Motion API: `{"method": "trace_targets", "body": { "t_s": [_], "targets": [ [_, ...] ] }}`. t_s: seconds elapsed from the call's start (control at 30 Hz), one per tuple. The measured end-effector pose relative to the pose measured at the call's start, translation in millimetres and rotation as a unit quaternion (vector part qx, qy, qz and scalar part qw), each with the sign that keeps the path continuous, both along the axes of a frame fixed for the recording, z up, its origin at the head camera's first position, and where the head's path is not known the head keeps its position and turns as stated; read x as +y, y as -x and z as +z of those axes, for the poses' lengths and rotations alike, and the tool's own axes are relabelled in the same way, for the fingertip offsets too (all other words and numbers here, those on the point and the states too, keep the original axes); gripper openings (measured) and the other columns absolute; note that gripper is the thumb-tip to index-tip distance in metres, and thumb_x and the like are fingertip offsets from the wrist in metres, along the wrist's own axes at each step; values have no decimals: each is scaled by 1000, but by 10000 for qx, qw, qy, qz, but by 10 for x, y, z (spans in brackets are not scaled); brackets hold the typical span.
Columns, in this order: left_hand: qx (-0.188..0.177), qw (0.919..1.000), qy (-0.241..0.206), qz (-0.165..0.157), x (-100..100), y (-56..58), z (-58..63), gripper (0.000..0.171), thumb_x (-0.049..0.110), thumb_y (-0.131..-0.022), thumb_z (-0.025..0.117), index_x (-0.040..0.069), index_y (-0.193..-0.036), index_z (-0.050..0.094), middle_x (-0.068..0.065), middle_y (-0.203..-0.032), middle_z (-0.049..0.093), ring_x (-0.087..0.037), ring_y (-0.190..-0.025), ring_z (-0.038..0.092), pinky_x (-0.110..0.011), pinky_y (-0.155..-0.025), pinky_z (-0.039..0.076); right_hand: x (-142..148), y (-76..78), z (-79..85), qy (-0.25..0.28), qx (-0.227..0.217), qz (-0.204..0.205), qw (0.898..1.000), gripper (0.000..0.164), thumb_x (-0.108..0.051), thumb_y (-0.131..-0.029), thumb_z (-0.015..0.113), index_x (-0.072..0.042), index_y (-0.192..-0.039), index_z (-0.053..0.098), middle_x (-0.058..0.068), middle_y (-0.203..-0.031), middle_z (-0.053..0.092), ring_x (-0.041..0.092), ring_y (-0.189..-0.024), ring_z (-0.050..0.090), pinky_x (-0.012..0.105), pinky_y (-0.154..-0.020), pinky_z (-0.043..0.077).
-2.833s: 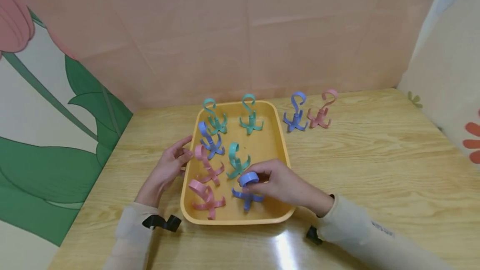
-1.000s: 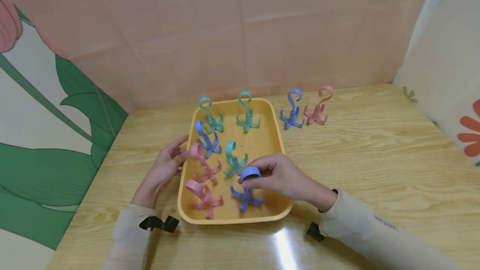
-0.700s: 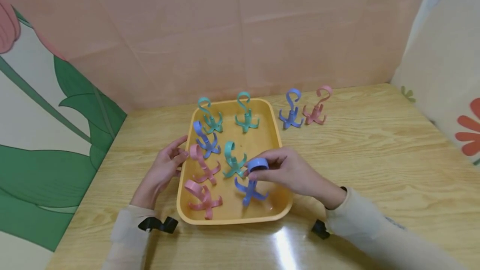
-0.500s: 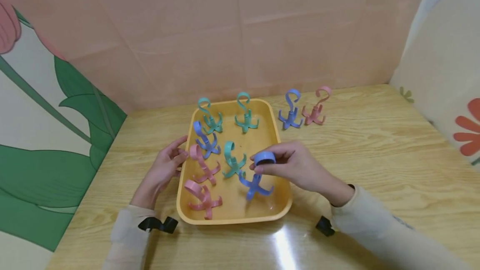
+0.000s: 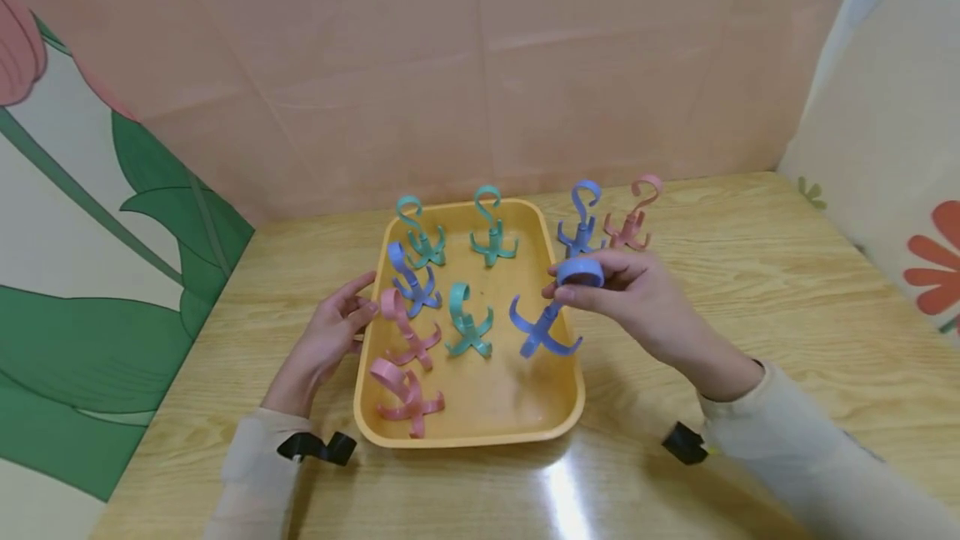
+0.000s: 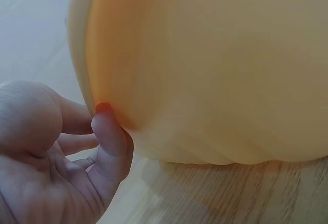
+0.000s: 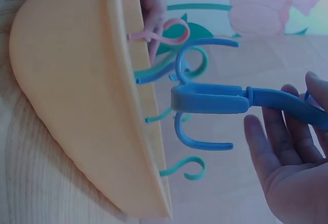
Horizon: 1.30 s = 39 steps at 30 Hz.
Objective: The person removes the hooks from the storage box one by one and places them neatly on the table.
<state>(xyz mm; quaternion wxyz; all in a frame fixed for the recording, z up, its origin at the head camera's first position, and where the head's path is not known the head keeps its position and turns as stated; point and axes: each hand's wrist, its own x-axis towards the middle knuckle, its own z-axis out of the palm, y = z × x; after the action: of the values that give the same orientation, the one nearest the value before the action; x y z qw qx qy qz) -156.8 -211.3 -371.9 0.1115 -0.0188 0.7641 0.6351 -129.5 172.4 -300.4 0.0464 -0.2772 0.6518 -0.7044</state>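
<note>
My right hand pinches a blue four-pronged claw hook by its curved top, and the prongs hang above the right rim of the yellow tray. In the right wrist view, the blue hook lies sideways past the tray's wall, clear of it. At the tray's left side, my left hand grips the rim between thumb and fingers; the left wrist view shows a fingertip right under the lip. Inside the tray stand teal hooks, a blue hook and pink hooks.
On the wooden table, behind the right hand, stand another blue hook and a pink hook. A pink-covered wall rises along the back edge, and a painted panel borders the left.
The right hand has lifted the blue hook from the tray's front right and carried it up, back and rightward to the right rim. The left hand stays at the tray's left rim.
</note>
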Motion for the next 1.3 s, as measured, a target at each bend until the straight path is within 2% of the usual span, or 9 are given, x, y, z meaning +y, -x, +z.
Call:
{"method": "trace_targets", "body": {
  "t_s": [0.43, 0.77, 0.9, 1.03, 1.17, 1.3],
  "targets": [
    [17, 10000, -23, 36, -2, 12, -30, 55, 6, -106, 47, 13, -159, 31, -15, -110, 53, -18, -84, 65, -33, -63, 60, 296, 101, -19, 301, 5, -215, 9993, 21, 15, -92, 63, 9, -111, 70, 15, -103, 74, 25, -97, 73, 35, -86, 57],
    [-20, 10000, 40, 34, 0, 16, -14, 55, 8, -107, 47, 15, -159, 32, -16, -111, 52, -20, -86, 65, -34, -63, 60, 578, 126, 18, -177, -13, -656, 9977, 18, 11, -93, 63, 8, -110, 71, 13, -101, 75, 20, -96, 72, 29, -84, 58],
    [-11, 10000, 44, 36, 1, 15, -11, 55, 8, -107, 47, 14, -159, 32, -16, -111, 53, -20, -86, 65, -34, -62, 60, 713, 171, 20, -474, -9, -1055, 9933, 16, 7, -93, 67, 12, -107, 69, 13, -100, 75, 19, -93, 72, 27, -82, 58],
    [3, 10000, 51, 21, 2, 13, -9, 55, 7, -107, 47, 14, -159, 31, -16, -111, 53, -20, -86, 65, -33, -62, 60, 867, 238, -11, -679, -77, -1412, 9876, 20, 3, -93, 69, 16, -108, 66, 14, -98, 75, 19, -90, 72, 27, -80, 58],
    [-3, 10000, 67, 29, 2, 9, -9, 55, 7, -107, 47, 14, -159, 31, -17, -112, 52, -20, -86, 65, -32, -61, 59, 1020, 316, -57, -650, -173, -1593, 9849, 20, 2, -93, 69, 13, -109, 68, 11, -98, 75, 17, -90, 73, 28, -79, 58],
    [-23, 9999, 84, 57, 5, 10, -8, 55, 8, -107, 47, 15, -159, 32, -17, -113, 52, -20, -87, 65, -32, -61, 59, 1171, 393, -87, -835, -206, -1811, 9797, 21, 0, -94, 69, 9, -113, 70, 7, -101, 76, 16, -92, 72, 25, -81, 57]
  ]
}}
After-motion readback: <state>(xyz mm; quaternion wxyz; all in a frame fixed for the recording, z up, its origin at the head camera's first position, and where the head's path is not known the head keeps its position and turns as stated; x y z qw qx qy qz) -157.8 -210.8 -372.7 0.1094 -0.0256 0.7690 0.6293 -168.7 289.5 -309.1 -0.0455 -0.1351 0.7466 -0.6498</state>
